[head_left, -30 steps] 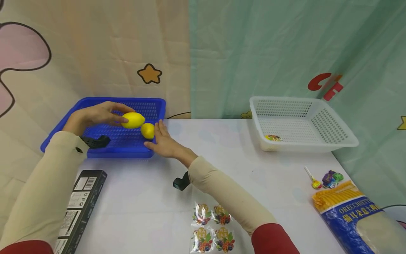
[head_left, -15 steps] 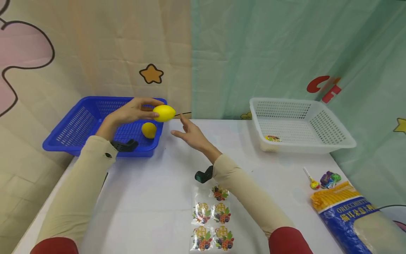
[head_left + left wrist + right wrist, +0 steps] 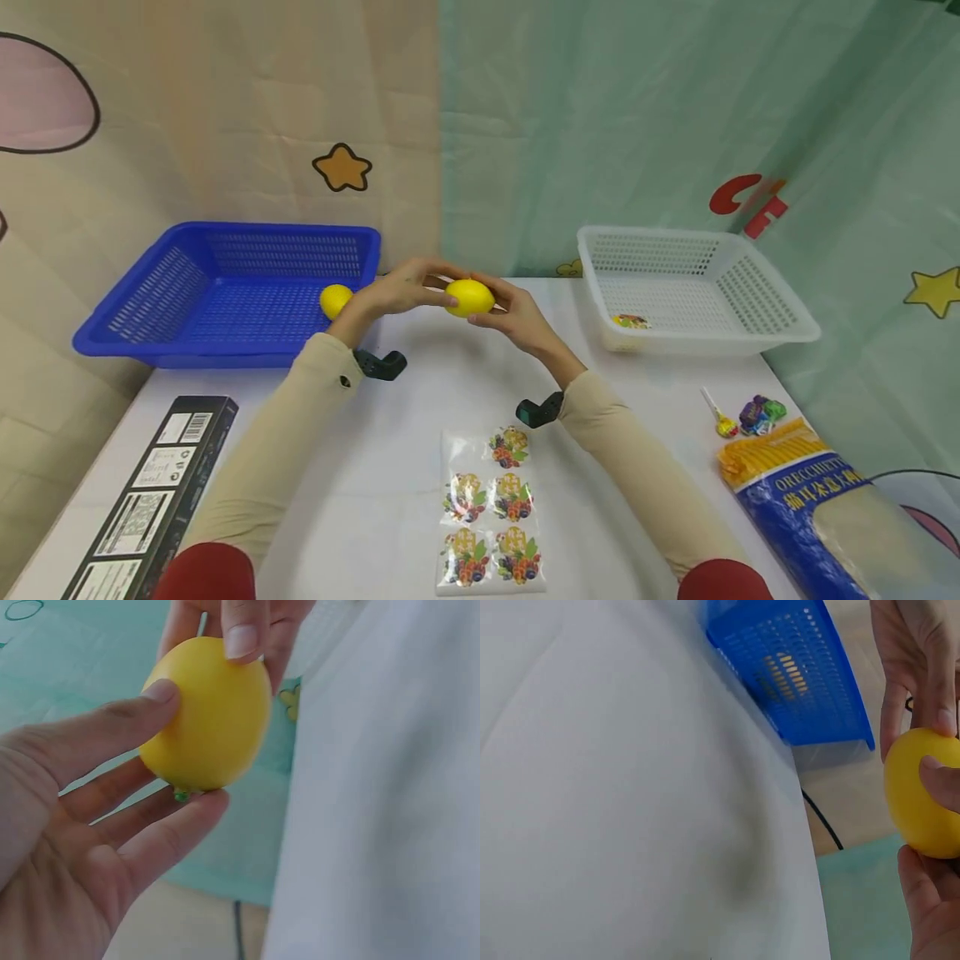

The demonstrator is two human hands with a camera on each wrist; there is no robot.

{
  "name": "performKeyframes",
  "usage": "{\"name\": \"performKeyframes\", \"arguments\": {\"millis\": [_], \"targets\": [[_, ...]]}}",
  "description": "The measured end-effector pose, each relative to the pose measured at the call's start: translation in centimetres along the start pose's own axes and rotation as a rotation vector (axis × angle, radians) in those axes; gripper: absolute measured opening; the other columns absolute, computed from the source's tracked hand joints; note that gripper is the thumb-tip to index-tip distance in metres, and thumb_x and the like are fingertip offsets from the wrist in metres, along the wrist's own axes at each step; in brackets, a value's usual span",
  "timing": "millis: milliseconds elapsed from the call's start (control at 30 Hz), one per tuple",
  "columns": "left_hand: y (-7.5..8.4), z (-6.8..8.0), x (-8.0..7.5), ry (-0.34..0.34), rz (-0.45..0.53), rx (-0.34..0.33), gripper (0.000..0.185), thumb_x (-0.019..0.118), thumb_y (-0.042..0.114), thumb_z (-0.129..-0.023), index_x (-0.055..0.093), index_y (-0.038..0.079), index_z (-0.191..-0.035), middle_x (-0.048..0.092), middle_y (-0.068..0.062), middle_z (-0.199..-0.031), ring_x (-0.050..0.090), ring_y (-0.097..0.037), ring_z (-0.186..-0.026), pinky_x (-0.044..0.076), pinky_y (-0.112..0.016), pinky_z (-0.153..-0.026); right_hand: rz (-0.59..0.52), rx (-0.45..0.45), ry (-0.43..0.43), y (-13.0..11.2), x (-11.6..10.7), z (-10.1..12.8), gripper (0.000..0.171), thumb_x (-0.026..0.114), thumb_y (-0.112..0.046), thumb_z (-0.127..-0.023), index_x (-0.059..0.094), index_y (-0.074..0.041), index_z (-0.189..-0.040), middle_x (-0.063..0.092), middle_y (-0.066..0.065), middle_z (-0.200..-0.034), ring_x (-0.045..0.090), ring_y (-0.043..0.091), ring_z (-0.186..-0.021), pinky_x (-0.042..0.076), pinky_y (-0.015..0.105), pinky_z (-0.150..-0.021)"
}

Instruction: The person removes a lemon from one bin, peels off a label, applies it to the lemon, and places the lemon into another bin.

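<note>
A yellow lemon (image 3: pixel 470 297) is held above the table between both hands, to the right of the blue basket (image 3: pixel 240 308). My left hand (image 3: pixel 397 290) grips its left end with thumb and fingers. From the other side my right hand (image 3: pixel 527 321) pinches it too. In the left wrist view the lemon (image 3: pixel 214 724) shows a small green stem tip, with thumbs from both hands on its skin. The right wrist view catches the lemon (image 3: pixel 915 796) at its edge, partly cut off. Another lemon (image 3: pixel 334 300) lies in the blue basket, partly behind my left hand.
A white basket (image 3: pixel 667 293) stands at the back right, a colourful sticker (image 3: pixel 630 322) showing at its front corner. A sticker sheet (image 3: pixel 491 517) lies front centre. To the right are a lollipop (image 3: pixel 724 423), wrapped candies (image 3: pixel 761 414) and a pasta bag (image 3: pixel 795 500); a black box (image 3: pixel 153 500) lies left.
My left hand has carried the lemon rightward out of the blue basket. My right hand has moved right, away from the basket, and now holds the lemon as well.
</note>
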State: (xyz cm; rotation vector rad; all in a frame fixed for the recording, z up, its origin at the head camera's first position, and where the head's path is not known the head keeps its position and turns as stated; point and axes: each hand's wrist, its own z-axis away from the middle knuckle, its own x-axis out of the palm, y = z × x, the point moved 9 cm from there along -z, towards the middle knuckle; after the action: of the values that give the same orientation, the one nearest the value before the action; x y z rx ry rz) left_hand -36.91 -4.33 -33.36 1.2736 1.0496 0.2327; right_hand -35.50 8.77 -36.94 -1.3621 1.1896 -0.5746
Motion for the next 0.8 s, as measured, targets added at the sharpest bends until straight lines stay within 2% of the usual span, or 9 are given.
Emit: {"name": "performKeyframes", "arguments": {"millis": [167,300,433,667,800], "targets": [[-1.9,-1.4,2.4,0.021,0.065,0.006,0.043,0.067,0.0,-0.091,0.057,-0.004,-0.132,0.053,-0.019,-0.137,0.05,-0.037,-0.127,0.044,-0.044,-0.104,0.044,0.063,0.004,2.2,-1.1,0.9,0.063,0.071,0.001,-0.088,0.045,-0.004,-0.145,0.046,0.013,-0.147,0.049,0.029,-0.13,0.042,0.04,-0.107],[-3.9,-1.9,4.2,0.011,0.099,-0.042,0.042,0.068,-0.001,-0.091,0.058,-0.002,-0.131,0.054,-0.018,-0.137,0.052,-0.035,-0.126,0.043,-0.043,-0.105,0.087,0.113,-0.003,4.1,-1.0,1.7,0.061,0.071,0.006,-0.086,0.047,0.0,-0.142,0.048,0.015,-0.144,0.048,0.029,-0.13,0.04,0.038,-0.108],[-5.1,-2.1,5.5,-0.016,0.114,-0.046,0.041,0.067,-0.002,-0.091,0.058,-0.004,-0.131,0.054,-0.021,-0.136,0.051,-0.038,-0.126,0.042,-0.044,-0.106,0.152,0.139,-0.008,5.4,-0.7,2.3,0.061,0.072,0.006,-0.085,0.047,0.002,-0.14,0.048,0.018,-0.143,0.046,0.031,-0.132,0.037,0.04,-0.11],[-6.0,-2.0,6.0,-0.034,0.106,-0.086,0.045,0.07,0.0,-0.089,0.057,-0.002,-0.132,0.051,-0.021,-0.139,0.05,-0.041,-0.127,0.044,-0.045,-0.104,0.227,0.175,-0.022,6.1,-0.4,2.8,0.068,0.075,0.0,-0.085,0.042,-0.002,-0.144,0.043,0.017,-0.148,0.041,0.032,-0.137,0.033,0.041,-0.113],[-6.0,-2.1,5.8,-0.04,0.079,-0.11,0.052,0.073,0.0,-0.086,0.055,-0.002,-0.134,0.051,-0.018,-0.141,0.049,-0.039,-0.129,0.044,-0.045,-0.104,0.372,0.248,-0.016,5.6,-1.1,3.9,0.078,0.078,-0.012,-0.085,0.035,-0.01,-0.151,0.033,0.013,-0.156,0.033,0.034,-0.142,0.029,0.046,-0.115]]}}
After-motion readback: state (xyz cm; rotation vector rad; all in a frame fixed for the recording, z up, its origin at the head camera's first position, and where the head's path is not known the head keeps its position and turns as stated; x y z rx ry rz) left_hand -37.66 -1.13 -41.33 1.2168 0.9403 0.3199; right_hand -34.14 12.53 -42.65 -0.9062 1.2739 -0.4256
